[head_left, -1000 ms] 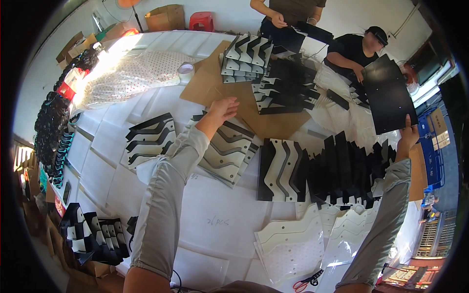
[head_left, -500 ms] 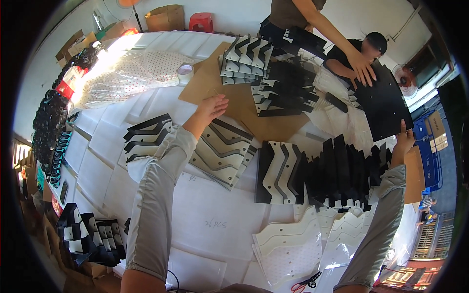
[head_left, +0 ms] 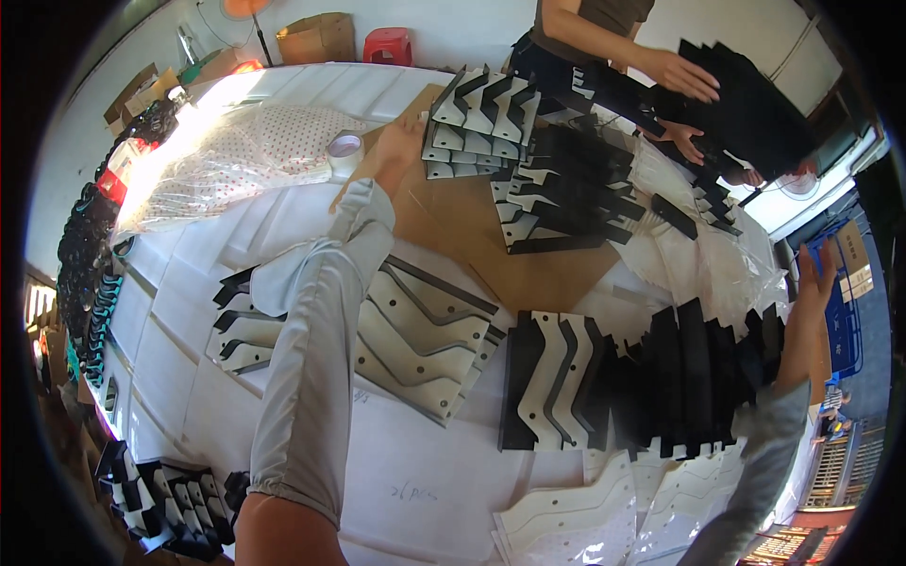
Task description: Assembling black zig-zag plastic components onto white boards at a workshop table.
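My left hand [head_left: 404, 143] reaches far over the brown cardboard sheet [head_left: 444, 217] to the left edge of a stack of black-and-white zigzag-edged pieces [head_left: 479, 118]. Its fingers are blurred against that edge, so their grip cannot be made out. Out at the right, my right hand [head_left: 815, 278] is raised with its fingers apart and nothing in it, beyond a row of black folded strips [head_left: 694, 377]. Another person's hands [head_left: 681, 75] hold a dark stack of black panels [head_left: 755, 108] in the air at the far right. Below my left forearm lie white panels with grey wavy bands [head_left: 425, 335].
More black-and-white strips [head_left: 557, 377] and clear-wrapped white wavy sheets [head_left: 576, 509] lie at the near right. A tape roll [head_left: 345, 151] stands beside dotted wrap [head_left: 255, 151]. Black coiled pieces [head_left: 85, 255] line the left edge. A seated person is partly hidden at far right.
My left hand has gone forward to the far stack. My right hand has come off the black panel, which the other person has lifted and tilted away. My view has shifted slightly.
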Motion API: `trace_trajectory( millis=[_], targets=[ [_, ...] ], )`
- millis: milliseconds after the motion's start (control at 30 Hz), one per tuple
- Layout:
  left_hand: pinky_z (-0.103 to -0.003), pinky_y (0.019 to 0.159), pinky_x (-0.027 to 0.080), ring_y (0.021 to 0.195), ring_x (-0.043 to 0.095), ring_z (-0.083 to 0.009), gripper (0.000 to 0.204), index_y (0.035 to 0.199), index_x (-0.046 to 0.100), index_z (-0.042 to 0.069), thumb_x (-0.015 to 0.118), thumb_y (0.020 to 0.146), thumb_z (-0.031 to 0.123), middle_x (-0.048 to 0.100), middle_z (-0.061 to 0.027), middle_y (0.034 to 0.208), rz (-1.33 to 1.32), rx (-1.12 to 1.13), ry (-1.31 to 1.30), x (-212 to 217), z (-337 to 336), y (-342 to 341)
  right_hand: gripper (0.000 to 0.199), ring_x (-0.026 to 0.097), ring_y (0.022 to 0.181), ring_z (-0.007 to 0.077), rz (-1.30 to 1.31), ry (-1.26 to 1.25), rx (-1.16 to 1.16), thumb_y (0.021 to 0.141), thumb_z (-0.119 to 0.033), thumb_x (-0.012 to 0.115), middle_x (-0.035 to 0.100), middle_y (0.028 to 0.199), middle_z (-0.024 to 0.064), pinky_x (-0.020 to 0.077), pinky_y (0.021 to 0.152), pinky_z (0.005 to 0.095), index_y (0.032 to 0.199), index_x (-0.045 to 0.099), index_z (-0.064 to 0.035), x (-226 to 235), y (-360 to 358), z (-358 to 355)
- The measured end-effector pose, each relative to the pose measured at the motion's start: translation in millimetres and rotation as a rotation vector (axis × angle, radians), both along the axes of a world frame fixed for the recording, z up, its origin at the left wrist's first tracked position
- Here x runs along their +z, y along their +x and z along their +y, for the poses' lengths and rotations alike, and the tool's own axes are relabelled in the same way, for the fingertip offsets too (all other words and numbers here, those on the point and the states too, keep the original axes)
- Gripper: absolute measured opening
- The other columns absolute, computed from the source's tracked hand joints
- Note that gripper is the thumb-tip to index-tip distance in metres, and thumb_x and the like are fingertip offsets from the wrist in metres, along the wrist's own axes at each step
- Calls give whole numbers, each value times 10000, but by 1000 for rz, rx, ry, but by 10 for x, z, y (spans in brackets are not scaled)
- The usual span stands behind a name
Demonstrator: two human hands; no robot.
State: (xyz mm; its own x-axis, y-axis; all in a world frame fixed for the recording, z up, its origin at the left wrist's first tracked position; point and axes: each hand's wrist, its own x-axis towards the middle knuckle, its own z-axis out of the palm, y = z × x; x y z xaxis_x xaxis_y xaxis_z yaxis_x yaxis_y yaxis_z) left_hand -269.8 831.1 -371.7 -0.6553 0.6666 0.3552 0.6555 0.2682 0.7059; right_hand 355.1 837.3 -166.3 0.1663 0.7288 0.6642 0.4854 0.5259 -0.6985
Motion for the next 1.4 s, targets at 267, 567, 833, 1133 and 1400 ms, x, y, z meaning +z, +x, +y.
trace_trajectory(
  millis=[267,567,833,1133,1400],
  targets=[
    [-466,855,457,984,599,-384,440,1060,660,138,463,878,487,647,-199,1005,147,56,-213,-42,541,-170,571,405,1251,291,-559,-99,0,888,-268,590,384,1391,111,316,1035,446,1380,360,-93,-406,-802,-1416],
    [-445,589,479,641,623,-351,325,704,622,39,526,895,283,623,-169,680,565,73,283,393,-94,-103,579,372,1249,358,-845,-164,257,758,-50,663,382,1342,183,284,1055,418,1297,451,-38,-255,-1378,-1825],
    [-360,534,454,604,597,-277,85,835,596,-42,571,862,34,636,-170,800,501,-261,527,1118,-2412,907,622,463,1197,274,325,-695,814,913,-327,575,394,1367,136,405,963,379,1394,297,-47,-515,-1949,-2189],
    [-293,852,476,939,623,-193,193,1035,622,-74,570,865,0,658,-148,1035,-279,-444,646,1334,-3802,1865,456,523,1087,167,1147,-668,684,860,-11,585,548,1181,31,431,918,329,1282,437,-100,-385,-1899,-3758],
    [-235,858,442,1001,574,-135,368,1209,561,-41,620,845,-35,611,-133,1154,-1153,-548,673,1397,-4314,2114,479,501,1001,116,1137,-599,644,842,47,552,531,1121,6,395,889,280,1277,426,-110,-300,-1668,-4389]
  ],
)
